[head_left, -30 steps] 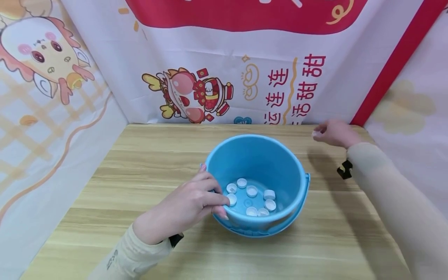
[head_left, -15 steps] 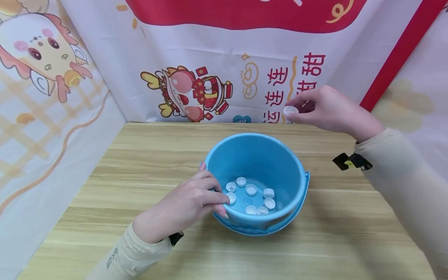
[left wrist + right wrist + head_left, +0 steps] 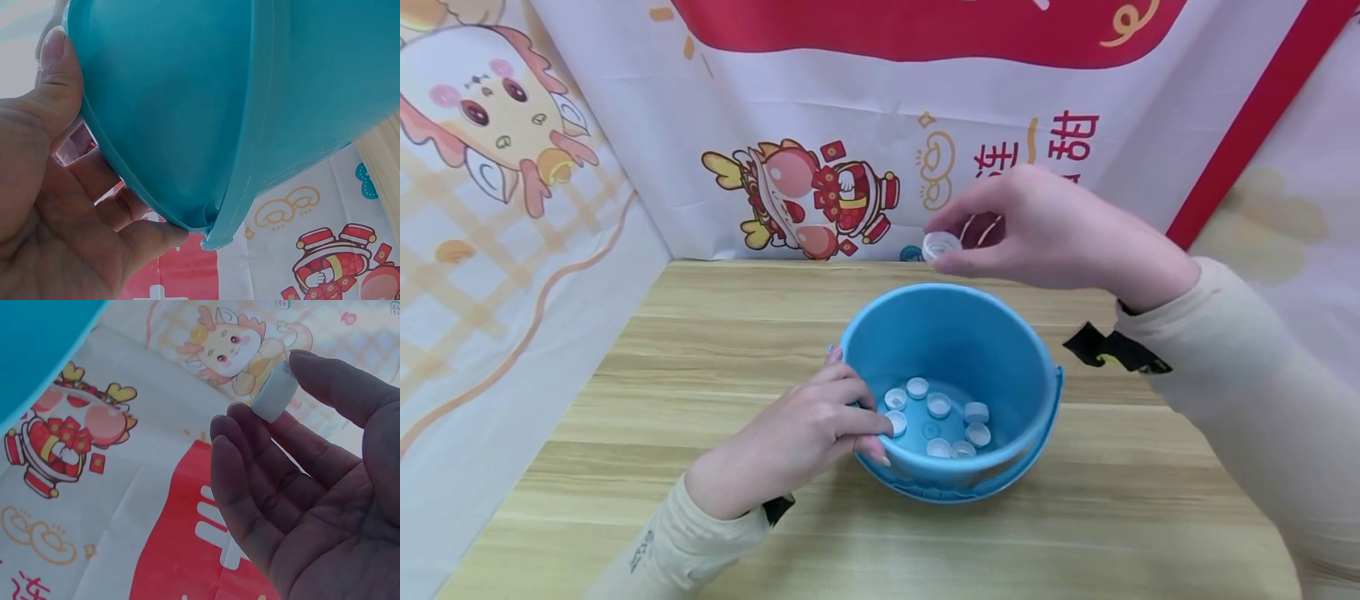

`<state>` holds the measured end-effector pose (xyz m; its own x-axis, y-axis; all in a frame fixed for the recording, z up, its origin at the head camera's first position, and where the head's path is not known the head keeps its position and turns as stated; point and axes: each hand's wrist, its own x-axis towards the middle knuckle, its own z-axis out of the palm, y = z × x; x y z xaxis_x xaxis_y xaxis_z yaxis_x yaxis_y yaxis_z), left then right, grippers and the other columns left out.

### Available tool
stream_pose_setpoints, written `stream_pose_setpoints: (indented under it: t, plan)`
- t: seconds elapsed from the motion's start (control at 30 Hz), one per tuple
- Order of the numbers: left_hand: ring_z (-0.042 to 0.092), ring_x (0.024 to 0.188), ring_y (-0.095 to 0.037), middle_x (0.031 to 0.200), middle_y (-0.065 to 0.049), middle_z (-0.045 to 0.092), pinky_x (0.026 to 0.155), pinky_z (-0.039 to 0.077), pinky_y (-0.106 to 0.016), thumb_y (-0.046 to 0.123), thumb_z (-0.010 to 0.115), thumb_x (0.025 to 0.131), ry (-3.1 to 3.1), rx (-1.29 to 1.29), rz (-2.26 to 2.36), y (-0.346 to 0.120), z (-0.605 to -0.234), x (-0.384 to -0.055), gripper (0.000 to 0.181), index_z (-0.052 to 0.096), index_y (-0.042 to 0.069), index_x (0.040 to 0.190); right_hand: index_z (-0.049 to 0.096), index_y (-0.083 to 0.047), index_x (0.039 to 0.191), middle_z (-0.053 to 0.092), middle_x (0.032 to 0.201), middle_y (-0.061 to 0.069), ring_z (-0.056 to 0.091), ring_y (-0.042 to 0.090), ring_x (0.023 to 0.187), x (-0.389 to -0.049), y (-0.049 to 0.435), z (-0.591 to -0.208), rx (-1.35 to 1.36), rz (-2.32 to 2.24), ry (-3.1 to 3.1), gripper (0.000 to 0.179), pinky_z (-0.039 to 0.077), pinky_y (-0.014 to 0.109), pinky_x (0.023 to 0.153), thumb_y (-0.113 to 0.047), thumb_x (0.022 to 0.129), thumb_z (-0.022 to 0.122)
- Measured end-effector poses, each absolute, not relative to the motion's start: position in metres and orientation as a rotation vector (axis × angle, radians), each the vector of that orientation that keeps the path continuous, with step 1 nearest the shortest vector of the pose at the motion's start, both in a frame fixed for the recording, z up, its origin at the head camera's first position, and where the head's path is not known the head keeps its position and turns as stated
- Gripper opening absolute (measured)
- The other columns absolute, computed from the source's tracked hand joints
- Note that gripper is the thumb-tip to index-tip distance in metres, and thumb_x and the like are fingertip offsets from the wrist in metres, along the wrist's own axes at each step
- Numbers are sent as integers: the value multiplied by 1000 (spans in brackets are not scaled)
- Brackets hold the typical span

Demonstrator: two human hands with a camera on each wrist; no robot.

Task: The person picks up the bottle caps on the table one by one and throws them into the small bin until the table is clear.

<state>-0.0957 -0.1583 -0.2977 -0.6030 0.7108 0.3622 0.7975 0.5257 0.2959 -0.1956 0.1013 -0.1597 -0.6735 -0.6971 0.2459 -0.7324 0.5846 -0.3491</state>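
A blue bucket (image 3: 958, 333) stands upright on the table with several white bottle caps (image 3: 938, 406) lying on its bottom. My left hand (image 3: 805, 433) grips the near-left part of its rim, fingers over the edge; in the left wrist view the thumb and fingers of the left hand (image 3: 69, 187) hold the rim of the bucket (image 3: 169, 112). Above the bucket's far rim, my right hand (image 3: 1045, 233) pinches another white bottle cap (image 3: 941, 246). The right wrist view has this cap (image 3: 275, 394) between thumb and fingertips of the right hand (image 3: 312, 487).
The bucket's handle (image 3: 940, 493) hangs down along its near side. Behind the wooden table (image 3: 700, 350) rises a printed cloth backdrop (image 3: 865, 108), with another printed cloth (image 3: 602, 242) on the left.
My right hand has come in from the far right, carrying the bottle cap leftward to over the bucket's far side. The left hand keeps its grip on the rim.
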Motion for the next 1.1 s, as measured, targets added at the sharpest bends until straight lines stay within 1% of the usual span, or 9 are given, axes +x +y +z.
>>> stream_pose_setpoints:
  t: [0.3,0.47,0.73,0.87,1.0,1.1]
  plan:
    - [54,99,-16,96,0,67,107,37,-58,32,73,84,-2556,-1291,-638,-158,-298,-96,28,79,14,104,71,-12,123,71,102,-1,66,12,82,-195,95,-165,1325,680,-2721,43,59,32,73,-30,84,81]
    - [54,99,-16,95,0,67,107,37,-58,33,73,84,-2551,-1291,-638,-158,-297,-97,28,79,15,104,71,-11,123,72,105,2,67,15,85,-195,96,-166,1344,683,-2740,42,60,35,74,-30,86,80]
    - [54,99,-16,95,0,67,109,31,-61,32,73,84,-2573,-1281,-645,-157,-297,-96,26,79,15,103,71,-11,122,72,105,3,68,16,85,-195,97,-167,1352,669,-2753,43,60,36,72,-30,85,81]
    - [54,99,-15,95,0,66,110,29,-61,31,74,84,-2586,-1273,-655,-156,-296,-95,26,79,15,103,71,-13,123,71,105,0,66,15,89,-197,97,-168,1344,632,-2817,46,59,35,74,-31,82,83]
    - [54,100,-15,96,1,66,110,28,-61,31,74,84,-2603,-1266,-665,-156,-295,-95,26,79,15,104,70,-16,124,70,106,-2,65,15,93,-197,97,-168,1334,576,-2871,50,58,34,75,-33,80,84]
    - [54,100,-15,97,0,66,110,28,-60,31,74,83,-2611,-1260,-668,-156,-295,-94,26,79,16,104,70,-16,124,70,106,-3,65,14,93,-197,97,-168,1332,565,-2864,48,58,33,74,-34,81,83]
